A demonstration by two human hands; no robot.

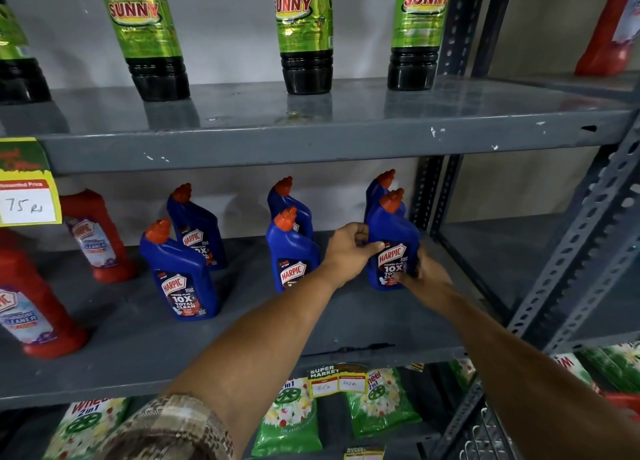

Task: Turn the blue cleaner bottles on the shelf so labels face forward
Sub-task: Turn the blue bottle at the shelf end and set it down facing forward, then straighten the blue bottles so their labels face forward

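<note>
Several blue Harpic bottles with orange caps stand in pairs on the grey middle shelf. Both hands hold the front right bottle, whose label faces forward. My left hand grips its left side; my right hand wraps its lower right side. A second blue bottle stands right behind it, its label hidden. The middle front bottle and the left front bottle show their labels, as does the left rear bottle. The middle rear bottle is mostly hidden.
Red cleaner bottles stand at the left of the same shelf. Black Sunny bottles line the upper shelf. Green detergent packs lie on the shelf below. A perforated grey upright rises at the right.
</note>
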